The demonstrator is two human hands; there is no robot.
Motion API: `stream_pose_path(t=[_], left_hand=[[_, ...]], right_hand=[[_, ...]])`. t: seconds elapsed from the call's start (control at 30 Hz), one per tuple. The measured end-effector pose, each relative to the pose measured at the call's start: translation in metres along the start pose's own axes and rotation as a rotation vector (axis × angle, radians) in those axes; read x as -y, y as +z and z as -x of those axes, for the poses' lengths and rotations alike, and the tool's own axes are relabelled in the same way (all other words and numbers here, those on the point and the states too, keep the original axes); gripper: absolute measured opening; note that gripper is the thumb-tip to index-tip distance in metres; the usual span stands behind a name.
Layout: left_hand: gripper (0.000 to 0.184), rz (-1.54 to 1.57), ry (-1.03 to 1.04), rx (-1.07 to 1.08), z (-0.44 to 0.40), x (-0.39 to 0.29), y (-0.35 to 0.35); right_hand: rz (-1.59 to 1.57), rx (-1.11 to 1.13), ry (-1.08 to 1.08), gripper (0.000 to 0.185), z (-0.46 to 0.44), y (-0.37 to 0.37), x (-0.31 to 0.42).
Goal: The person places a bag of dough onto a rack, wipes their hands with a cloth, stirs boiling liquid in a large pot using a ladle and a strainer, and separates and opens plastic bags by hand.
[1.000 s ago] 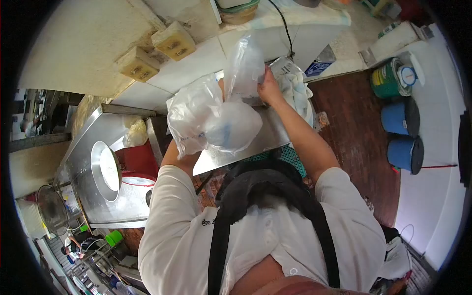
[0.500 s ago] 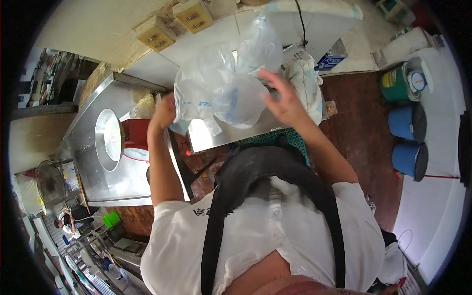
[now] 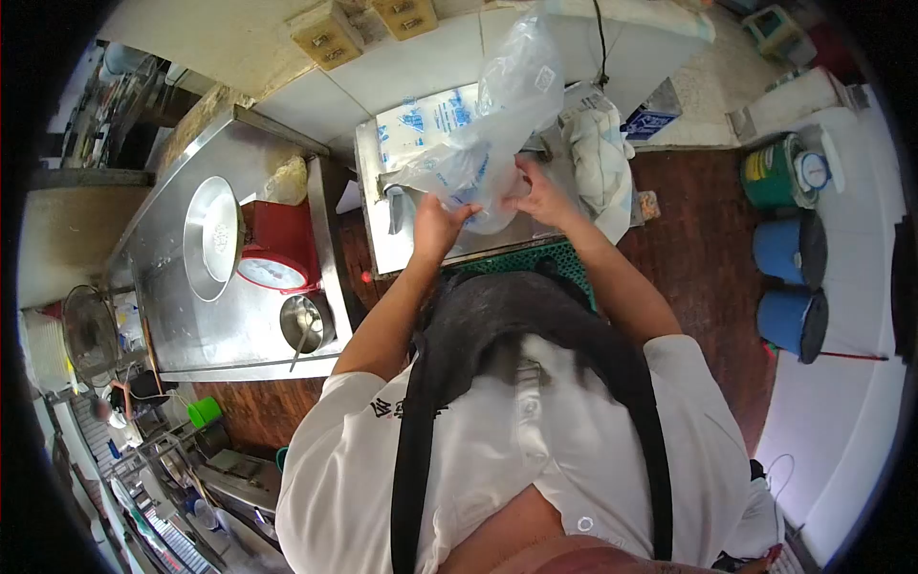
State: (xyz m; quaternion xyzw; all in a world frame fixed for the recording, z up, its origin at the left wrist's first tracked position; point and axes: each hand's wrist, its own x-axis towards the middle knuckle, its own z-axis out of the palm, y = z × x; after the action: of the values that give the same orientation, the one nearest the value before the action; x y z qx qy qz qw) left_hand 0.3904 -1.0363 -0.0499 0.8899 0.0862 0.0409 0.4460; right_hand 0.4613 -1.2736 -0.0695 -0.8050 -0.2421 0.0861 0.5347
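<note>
A clear plastic bag [image 3: 492,129] with blue print stands puffed up over the small metal table [image 3: 382,251]. My left hand [image 3: 440,226] pinches its lower left edge. At the bag's lower right, the fingers of my right hand [image 3: 543,198] are closed on the plastic. Behind the bag lies a flat white packet with blue print [image 3: 406,131]. A crumpled white cloth [image 3: 600,167] rests at the table's right side.
On the steel counter at left are a red scale [image 3: 279,230] with a metal pan [image 3: 212,239], and a metal pot [image 3: 306,323] with a spoon. Blue buckets [image 3: 788,247] stand at right. A person [image 3: 129,397] is far off at lower left.
The bulky bags at left no longer show, and the printed packet is now uncovered. My left hand has come right to the bag; my right hand has closed on it. The view has shifted.
</note>
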Motion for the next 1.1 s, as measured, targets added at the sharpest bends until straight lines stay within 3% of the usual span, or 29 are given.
stream_pose_path(t=[0.03, 0.13, 0.23, 0.33, 0.47, 0.67, 0.77, 0.9, 0.93, 0.97, 1.1], left_hand=[[0.055, -0.108, -0.024, 0.003, 0.001, -0.001, -0.006], [0.050, -0.196, 0.125, -0.249, 0.019, -0.026, -0.046], [0.041, 0.013, -0.194, 0.027, 0.034, -0.054, -0.090], [0.034, 0.646, -0.085, 0.035, 0.060, -0.088, -0.096], [0.034, 0.820, 0.369, 0.049, 0.069, -0.127, -0.097], [0.050, 0.963, 0.358, 0.036, 0.066, -0.130, -0.081], [0.054, 0.823, 0.201, 0.117, 0.069, -0.136, -0.088], [0.029, 0.742, -0.186, 0.426, 0.065, -0.119, -0.097], [0.014, 0.707, -0.228, 0.399, 0.065, -0.118, -0.098], [0.013, 0.693, -0.243, 0.398, 0.065, -0.118, -0.099], [0.013, 0.654, -0.261, 0.299, 0.061, -0.128, -0.100]], right_hand=[[0.101, -0.009, -0.047, 0.087, 0.000, -0.008, 0.009], [0.300, -0.307, -0.127, 0.078, 0.020, -0.030, 0.053], [0.202, -0.270, 0.107, 0.067, 0.040, -0.053, 0.109], [-0.009, 0.180, 0.215, 0.058, 0.049, -0.053, 0.166], [-0.698, 0.415, 0.320, 0.044, 0.051, -0.026, 0.184], [-0.525, 0.409, 0.306, 0.031, 0.037, -0.025, 0.206], [-0.526, 0.323, 0.301, 0.021, 0.036, -0.030, 0.206], [-0.465, 0.071, 0.252, 0.025, 0.036, -0.037, 0.196], [-0.454, 0.051, 0.251, 0.026, 0.036, -0.037, 0.197], [-0.444, 0.033, 0.251, 0.027, 0.037, -0.037, 0.198], [0.084, -0.380, -0.041, 0.030, 0.041, -0.026, 0.205]])
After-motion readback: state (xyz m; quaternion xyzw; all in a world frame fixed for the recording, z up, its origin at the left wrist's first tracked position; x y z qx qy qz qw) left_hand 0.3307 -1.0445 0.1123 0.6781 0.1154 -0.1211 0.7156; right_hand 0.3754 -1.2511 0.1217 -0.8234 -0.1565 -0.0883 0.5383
